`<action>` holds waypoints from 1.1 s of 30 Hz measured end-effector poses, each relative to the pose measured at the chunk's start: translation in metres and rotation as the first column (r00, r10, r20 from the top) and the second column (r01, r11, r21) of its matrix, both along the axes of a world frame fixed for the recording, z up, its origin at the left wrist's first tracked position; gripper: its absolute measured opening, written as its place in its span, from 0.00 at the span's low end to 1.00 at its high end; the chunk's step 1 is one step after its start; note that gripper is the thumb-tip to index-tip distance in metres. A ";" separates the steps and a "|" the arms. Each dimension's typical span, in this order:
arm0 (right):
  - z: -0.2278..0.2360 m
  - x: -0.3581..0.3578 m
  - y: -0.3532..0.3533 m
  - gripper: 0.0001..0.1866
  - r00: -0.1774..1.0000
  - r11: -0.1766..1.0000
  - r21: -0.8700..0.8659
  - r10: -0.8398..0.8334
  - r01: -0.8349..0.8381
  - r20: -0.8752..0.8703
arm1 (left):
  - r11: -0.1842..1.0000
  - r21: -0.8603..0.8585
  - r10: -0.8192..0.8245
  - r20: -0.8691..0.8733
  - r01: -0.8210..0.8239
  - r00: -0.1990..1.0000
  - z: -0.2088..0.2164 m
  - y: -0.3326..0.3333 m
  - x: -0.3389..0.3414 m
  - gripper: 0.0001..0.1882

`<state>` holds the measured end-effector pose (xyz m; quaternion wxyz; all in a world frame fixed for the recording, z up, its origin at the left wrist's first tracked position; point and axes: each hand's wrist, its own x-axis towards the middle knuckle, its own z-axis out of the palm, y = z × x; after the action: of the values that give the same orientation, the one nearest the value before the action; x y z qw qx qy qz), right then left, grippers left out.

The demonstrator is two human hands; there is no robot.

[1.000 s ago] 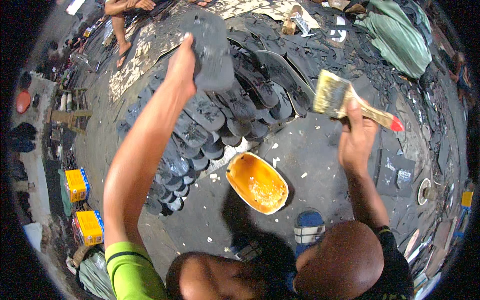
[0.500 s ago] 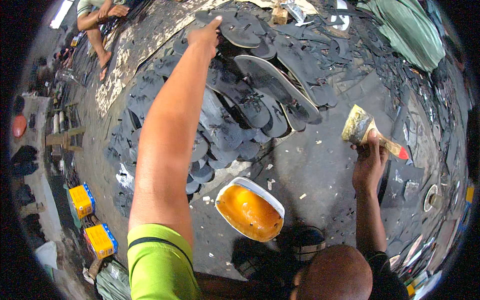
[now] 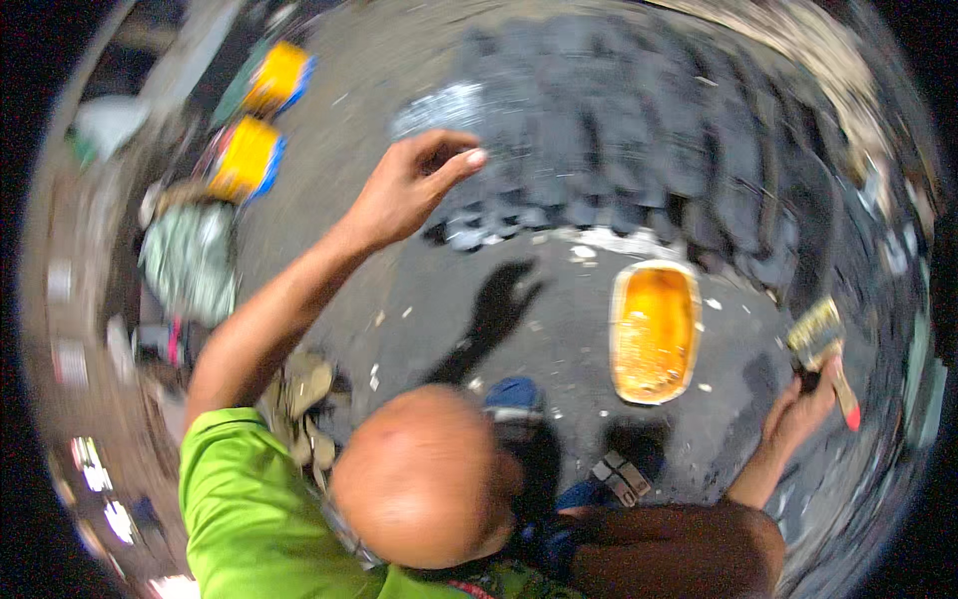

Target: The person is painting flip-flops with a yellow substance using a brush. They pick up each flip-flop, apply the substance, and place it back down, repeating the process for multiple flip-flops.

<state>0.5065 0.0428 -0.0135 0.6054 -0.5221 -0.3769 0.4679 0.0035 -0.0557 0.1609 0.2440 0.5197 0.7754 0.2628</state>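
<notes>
My left hand (image 3: 419,185) is raised in front of the pile's left end, thumb and fingers apart, with nothing in it. Low at the right, my right hand (image 3: 798,411) grips a wide paintbrush (image 3: 820,339) by its red-tipped handle. The brush's yellow-stained bristles point up and away from me. Between my hands, nearer the right one, a white-rimmed tub (image 3: 616,334) of orange, glossy stuff (image 3: 656,329) rests on the dark ground. Beyond it, rows of overlapping black shoe soles (image 3: 589,120) lie in a wide pile, smeared by motion.
Two yellow-and-blue boxes (image 3: 247,160) stand at the far left, with a pale green plastic bag (image 3: 190,262) closer to me. Several tan pieces of footwear (image 3: 307,384) lie beside my left arm. My sandalled foot (image 3: 624,479) is just below the tub. Pale scraps dot the ground.
The whole view has swung left. My left hand has come back from the far soles and now hangs over the pile's left side. My right hand keeps the paintbrush.
</notes>
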 end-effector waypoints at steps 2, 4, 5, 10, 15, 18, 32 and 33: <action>0.016 -0.021 -0.006 0.22 0.997 0.998 -0.015 0.069 -0.068 0.034 | 0.920 0.112 0.383 -0.057 -0.375 0.922 0.002 -0.138 -0.039 0.22; 0.027 -0.030 -0.009 0.23 0.945 0.980 0.000 0.193 -0.200 0.266 | 0.704 0.260 0.708 -0.182 -0.661 0.683 -0.004 -0.289 -0.066 0.21; 0.034 -0.002 -0.005 0.24 0.865 0.973 0.046 0.181 -0.228 0.468 | 0.618 0.367 0.784 -0.225 -0.695 0.579 0.002 -0.332 -0.079 0.20; 0.081 -0.062 -0.001 0.29 0.560 0.706 -0.385 0.707 -0.594 0.432 | -0.043 0.582 0.897 -0.335 -0.812 -0.288 -0.011 -0.687 -0.095 0.32; 0.057 -0.101 0.009 0.27 0.288 0.487 -0.599 0.870 -0.636 0.401 | -0.533 0.159 0.817 -0.160 -0.831 -0.554 -0.085 -0.958 -0.023 0.59; 0.062 -0.110 0.010 0.26 0.302 0.512 -0.613 0.857 -0.602 0.419 | -0.558 -0.127 0.810 0.132 -0.820 -0.571 -0.161 -0.963 -0.004 0.55; 0.074 -0.097 0.025 0.23 0.351 0.538 -0.654 0.843 -0.532 0.409 | -0.206 -0.269 0.542 0.769 -0.941 -0.338 -0.154 -0.793 -0.060 0.40; 0.074 -0.097 0.024 0.22 0.350 0.533 -0.655 0.846 -0.535 0.403 | -0.253 -0.199 0.606 0.731 -0.947 -0.315 -0.151 -0.765 -0.073 0.40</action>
<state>0.4096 0.0672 0.0607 0.0284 -0.5509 -0.6511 0.5214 -0.0693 -0.8205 0.0096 0.0406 -0.3259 0.6430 0.6919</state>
